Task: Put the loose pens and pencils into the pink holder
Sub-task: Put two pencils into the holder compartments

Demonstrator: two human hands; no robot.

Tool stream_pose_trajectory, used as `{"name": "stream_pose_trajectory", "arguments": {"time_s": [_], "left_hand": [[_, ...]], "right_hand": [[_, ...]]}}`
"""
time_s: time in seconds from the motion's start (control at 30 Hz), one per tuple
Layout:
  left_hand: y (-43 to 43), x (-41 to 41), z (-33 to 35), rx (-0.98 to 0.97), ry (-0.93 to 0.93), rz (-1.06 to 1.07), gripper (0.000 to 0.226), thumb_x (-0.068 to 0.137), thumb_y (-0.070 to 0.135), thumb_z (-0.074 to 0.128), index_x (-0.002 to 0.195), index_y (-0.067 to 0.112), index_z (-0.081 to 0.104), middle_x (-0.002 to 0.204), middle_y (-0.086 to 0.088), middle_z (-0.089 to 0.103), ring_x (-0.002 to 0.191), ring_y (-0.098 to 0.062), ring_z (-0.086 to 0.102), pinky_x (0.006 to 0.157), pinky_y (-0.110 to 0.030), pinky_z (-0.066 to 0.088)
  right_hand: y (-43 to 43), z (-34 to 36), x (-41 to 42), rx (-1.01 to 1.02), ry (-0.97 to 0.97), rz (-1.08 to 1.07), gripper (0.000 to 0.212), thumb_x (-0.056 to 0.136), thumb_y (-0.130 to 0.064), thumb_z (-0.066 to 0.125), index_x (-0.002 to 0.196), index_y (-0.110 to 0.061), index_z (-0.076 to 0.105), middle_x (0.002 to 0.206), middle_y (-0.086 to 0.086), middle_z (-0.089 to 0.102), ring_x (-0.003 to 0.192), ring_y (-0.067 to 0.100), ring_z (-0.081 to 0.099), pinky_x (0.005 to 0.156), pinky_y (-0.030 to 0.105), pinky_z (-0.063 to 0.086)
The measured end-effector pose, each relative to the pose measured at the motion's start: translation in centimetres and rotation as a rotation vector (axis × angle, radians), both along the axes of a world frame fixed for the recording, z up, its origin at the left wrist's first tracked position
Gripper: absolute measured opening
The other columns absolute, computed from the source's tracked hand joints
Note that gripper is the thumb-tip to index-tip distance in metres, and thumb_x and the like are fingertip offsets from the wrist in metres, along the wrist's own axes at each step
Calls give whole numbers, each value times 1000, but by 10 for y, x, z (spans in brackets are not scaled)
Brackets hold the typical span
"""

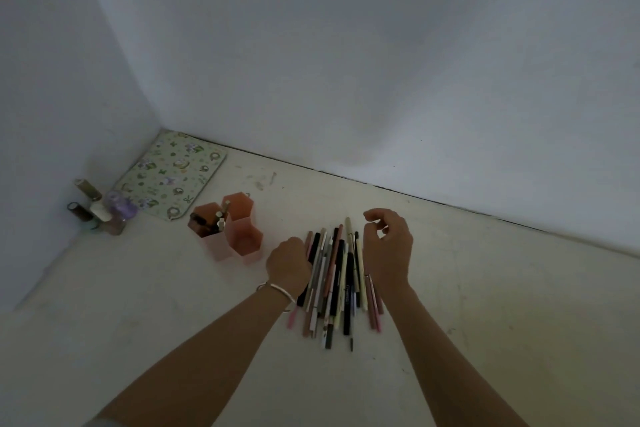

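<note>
A pile of loose pens and pencils (337, 282) lies on the pale floor, all pointing roughly away from me. The pink holder (231, 232), made of joined hexagonal tubes, stands to the pile's left; its left tube holds a few pens, the other two look empty. My left hand (289, 262) rests knuckles-up on the pile's left edge, fingers curled down onto the pens; what it grips is hidden. My right hand (388, 246) hovers over the pile's right edge with fingers loosely curled and nothing in them.
A floral patterned mat (173, 173) lies in the corner by the walls. Several small bottles (100, 210) stand against the left wall. The white wall runs close behind the pile.
</note>
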State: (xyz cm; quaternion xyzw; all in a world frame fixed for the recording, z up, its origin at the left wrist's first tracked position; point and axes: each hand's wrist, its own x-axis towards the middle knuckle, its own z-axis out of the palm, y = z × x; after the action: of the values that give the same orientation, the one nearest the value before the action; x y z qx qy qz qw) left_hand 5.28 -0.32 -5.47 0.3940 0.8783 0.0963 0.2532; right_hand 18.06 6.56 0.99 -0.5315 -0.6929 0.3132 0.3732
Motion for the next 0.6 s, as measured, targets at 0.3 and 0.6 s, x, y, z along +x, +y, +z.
{"name": "stream_pose_trajectory", "arguments": {"time_s": [0.3, 0.6], "left_hand": [[12, -26, 72, 370, -266, 109, 31, 83, 17, 69, 108, 10, 52, 91, -1, 66, 84, -19, 67, 68, -26, 54], [-9, -59, 129, 790, -308, 134, 57, 86, 9, 66, 136, 21, 40, 77, 7, 62, 64, -2, 62, 53, -3, 48]], "right_hand": [[5, -4, -31, -40, -246, 122, 19, 89, -9, 55, 101, -14, 68, 93, -2, 67, 91, 17, 59, 83, 32, 49], [-41, -65, -73, 111, -1175, 430, 28, 97, -26, 48, 109, -12, 68, 130, 12, 54, 129, 34, 39, 109, 44, 27]]}}
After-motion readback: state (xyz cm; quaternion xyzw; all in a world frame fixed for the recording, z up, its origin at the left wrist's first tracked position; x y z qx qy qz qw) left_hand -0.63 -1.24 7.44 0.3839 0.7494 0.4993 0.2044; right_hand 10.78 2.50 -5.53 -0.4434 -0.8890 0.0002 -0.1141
